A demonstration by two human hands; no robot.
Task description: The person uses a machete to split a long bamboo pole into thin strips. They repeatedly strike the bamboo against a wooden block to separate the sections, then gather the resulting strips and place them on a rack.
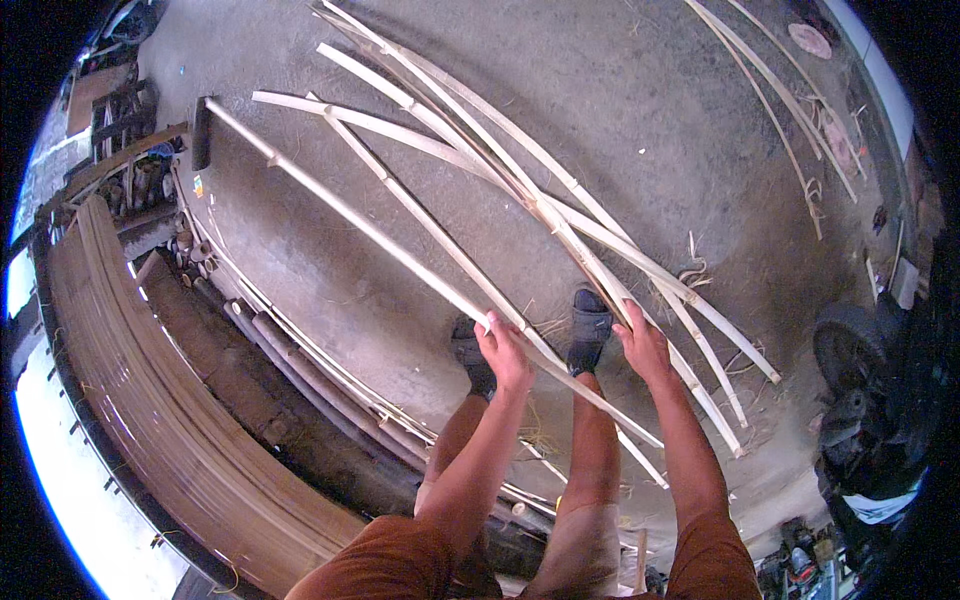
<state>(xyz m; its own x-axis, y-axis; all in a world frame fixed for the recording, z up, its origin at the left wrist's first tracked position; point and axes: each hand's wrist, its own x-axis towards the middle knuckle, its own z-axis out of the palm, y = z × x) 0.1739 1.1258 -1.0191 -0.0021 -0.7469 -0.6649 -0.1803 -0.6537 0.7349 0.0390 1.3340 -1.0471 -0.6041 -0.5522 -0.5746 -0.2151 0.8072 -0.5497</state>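
Note:
My left hand (503,352) is closed round a long, pale split bamboo strip (350,215). That strip slants from the far left past my knees to the near right. A second bamboo strip (420,220) runs close beside it and passes by the same hand. My right hand (642,345) is wrapped round another bamboo strip (572,240) at the edge of a loose, crossing pile of bamboo strips (610,230) on the floor. The fingertips of this hand are partly hidden behind the strip. Both hands are low, in front of my sandalled feet (592,318).
Dark poles (320,365) and thin strips lie along the left, beside a long brown slatted surface (150,390). More bamboo strips (775,95) lie at the far right. A dark wheeled vehicle (850,370) stands at the right. Shavings (692,265) are scattered on the concrete floor (400,390).

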